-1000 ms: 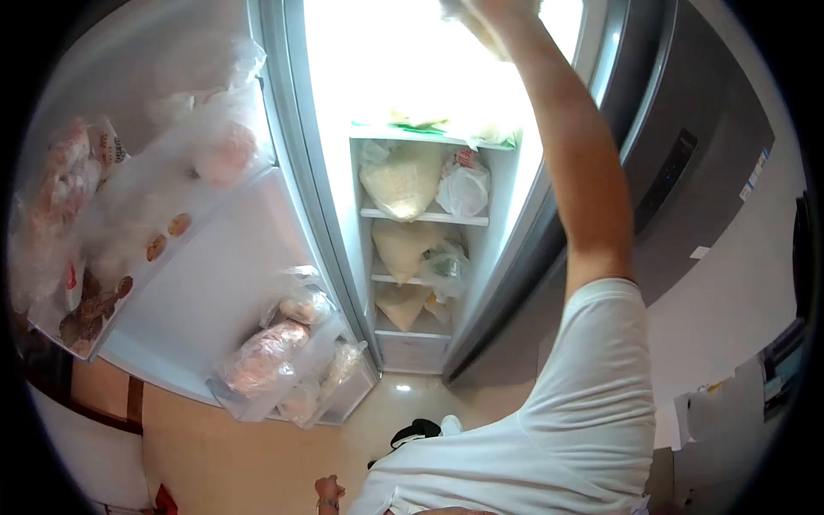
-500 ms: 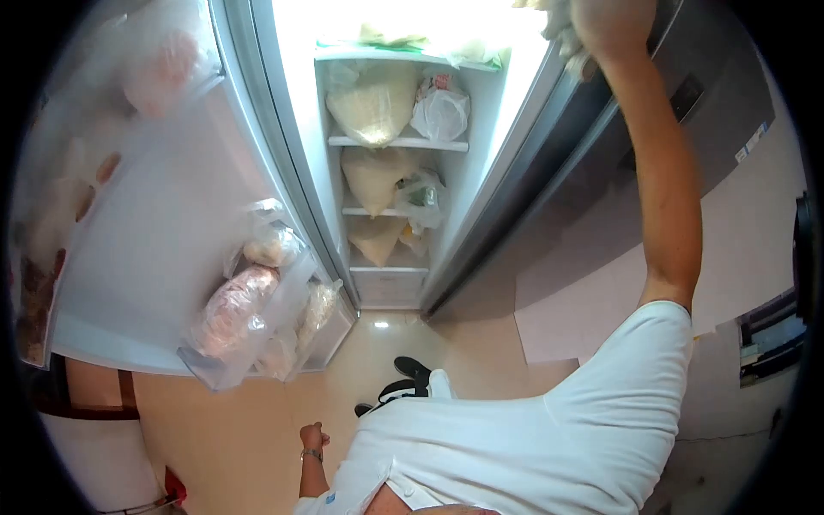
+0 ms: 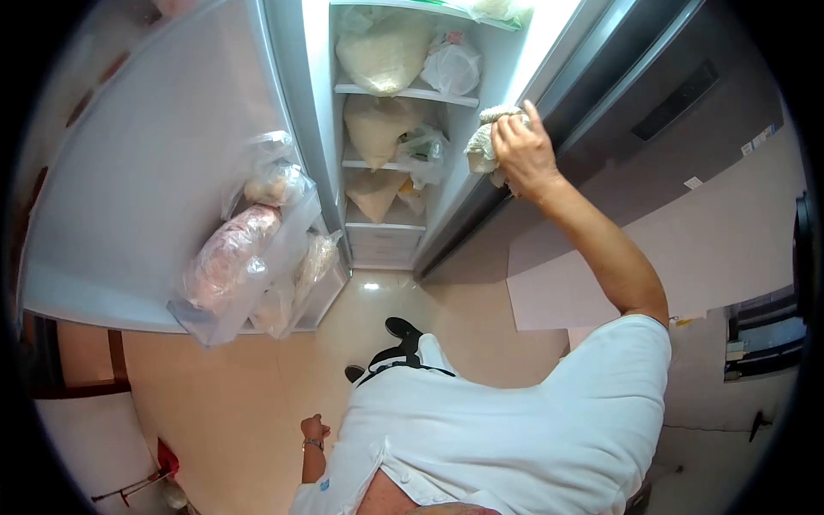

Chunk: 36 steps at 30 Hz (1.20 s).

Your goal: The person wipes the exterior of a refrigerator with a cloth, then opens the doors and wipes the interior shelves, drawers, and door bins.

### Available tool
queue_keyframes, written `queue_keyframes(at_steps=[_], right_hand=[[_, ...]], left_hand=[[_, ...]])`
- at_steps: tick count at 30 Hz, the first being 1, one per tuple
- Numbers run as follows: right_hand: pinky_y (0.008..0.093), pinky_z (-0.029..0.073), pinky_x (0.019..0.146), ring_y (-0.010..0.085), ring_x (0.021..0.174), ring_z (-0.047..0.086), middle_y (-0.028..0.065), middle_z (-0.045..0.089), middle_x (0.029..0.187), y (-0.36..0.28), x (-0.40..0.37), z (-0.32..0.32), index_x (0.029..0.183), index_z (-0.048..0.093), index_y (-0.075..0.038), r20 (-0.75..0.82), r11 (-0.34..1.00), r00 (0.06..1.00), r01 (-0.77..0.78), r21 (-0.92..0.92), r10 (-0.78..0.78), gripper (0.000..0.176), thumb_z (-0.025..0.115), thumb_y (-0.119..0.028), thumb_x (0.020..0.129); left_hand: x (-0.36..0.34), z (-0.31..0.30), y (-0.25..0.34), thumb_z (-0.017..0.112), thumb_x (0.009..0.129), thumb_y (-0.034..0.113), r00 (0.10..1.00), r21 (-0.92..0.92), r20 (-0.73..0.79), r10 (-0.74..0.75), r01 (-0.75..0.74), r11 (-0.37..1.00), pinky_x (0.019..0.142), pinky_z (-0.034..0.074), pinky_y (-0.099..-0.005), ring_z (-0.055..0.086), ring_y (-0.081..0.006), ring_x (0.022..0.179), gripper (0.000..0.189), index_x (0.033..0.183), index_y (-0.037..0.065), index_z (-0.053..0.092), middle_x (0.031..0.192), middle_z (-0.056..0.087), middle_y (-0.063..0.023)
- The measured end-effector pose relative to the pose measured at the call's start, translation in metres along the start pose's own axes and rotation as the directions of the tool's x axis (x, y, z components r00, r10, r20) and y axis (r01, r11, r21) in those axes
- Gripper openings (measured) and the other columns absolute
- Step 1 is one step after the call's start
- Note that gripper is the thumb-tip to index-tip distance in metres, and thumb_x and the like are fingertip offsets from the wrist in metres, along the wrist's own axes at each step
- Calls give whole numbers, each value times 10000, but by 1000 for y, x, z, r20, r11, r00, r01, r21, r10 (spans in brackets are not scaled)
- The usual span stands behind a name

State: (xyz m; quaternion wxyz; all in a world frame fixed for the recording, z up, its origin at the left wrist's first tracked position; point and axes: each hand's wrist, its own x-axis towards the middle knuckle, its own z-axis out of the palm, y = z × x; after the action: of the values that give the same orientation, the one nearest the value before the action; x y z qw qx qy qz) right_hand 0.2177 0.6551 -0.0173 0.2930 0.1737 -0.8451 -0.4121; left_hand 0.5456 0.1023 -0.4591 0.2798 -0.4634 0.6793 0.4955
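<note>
My right hand [image 3: 525,156] grips a crumpled, pale cloth [image 3: 482,148] at the right front edge of the open fridge [image 3: 493,184]. Its fingers are wrapped over the cloth, which bunches out to the left and below. Down at my side, my left hand [image 3: 316,427] hangs with curled fingers above a wristwatch [image 3: 312,444], and no object shows in it. Closest to the cloth inside the fridge is a clear bag with green contents [image 3: 422,153]. Large bags of pale, grainy stuff [image 3: 386,56] sit on the shelves beside a white plastic bag [image 3: 452,67].
The left door [image 3: 163,172] stands wide open, its lower bin holding a wrapped pinkish package [image 3: 232,253] and other bags. At right is the dark outer door [image 3: 618,154]. My black shoes [image 3: 403,328] are on the tan floor [image 3: 223,403].
My right hand has come down and left with the cloth, from the top right to the fridge's right edge at mid-height. The view has tilted downward. My left hand stays at my side.
</note>
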Motion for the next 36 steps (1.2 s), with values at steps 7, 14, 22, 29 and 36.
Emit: queue_keyframes(at_steps=[7, 14, 22, 29, 36], right_hand=[[394, 401, 934, 193, 891, 597, 75, 628, 874, 120, 70, -69, 906, 636, -67, -50, 916, 935, -332, 226, 352, 209, 581, -133, 714], [343, 484, 723, 229, 825, 596, 62, 614, 869, 68, 80, -27, 882, 618, -75, -341, 922, 859, -331, 202, 383, 235, 585, -81, 650], [379, 451, 749, 336, 871, 553, 195, 579, 920, -10, 176, -61, 974, 598, 12, -47, 222, 694, -166, 961, 719, 293, 610, -100, 704], [430, 429, 713, 404, 832, 525, 235, 543, 861, -121, 249, -19, 988, 531, 39, -235, 188, 390, 154, 970, 890, 300, 610, -112, 741], [421, 422, 764, 387, 886, 506, 187, 513, 961, -238, 210, 55, 1043, 462, 6, -41, 81, 505, -58, 995, 862, 457, 677, -26, 640]], left_hand=[[0, -7, -22, 575, 792, 156, 999, -30, -17, -49, 48, 998, 369, 497, -352, 567, -254, 430, 229, 720, -55, 523, 552, 554, -177], [2, 20, 3, 578, 787, 162, 1000, -116, -17, 24, -25, 993, 381, 502, -341, 557, -230, 426, 224, 690, -32, 522, 550, 553, -161], [-30, 24, 19, 570, 791, 158, 996, -176, -82, -33, 18, 984, 381, 497, -319, 559, -218, 431, 205, 679, -5, 515, 540, 542, -145], [-55, 41, -5, 567, 808, 158, 982, -208, -110, -155, 129, 970, 386, 498, -327, 559, -217, 439, 202, 720, -16, 512, 568, 551, -145], [-78, 36, -10, 570, 808, 138, 961, -162, -105, -258, 239, 957, 396, 504, -333, 552, -221, 431, 184, 738, -23, 518, 570, 551, -147]])
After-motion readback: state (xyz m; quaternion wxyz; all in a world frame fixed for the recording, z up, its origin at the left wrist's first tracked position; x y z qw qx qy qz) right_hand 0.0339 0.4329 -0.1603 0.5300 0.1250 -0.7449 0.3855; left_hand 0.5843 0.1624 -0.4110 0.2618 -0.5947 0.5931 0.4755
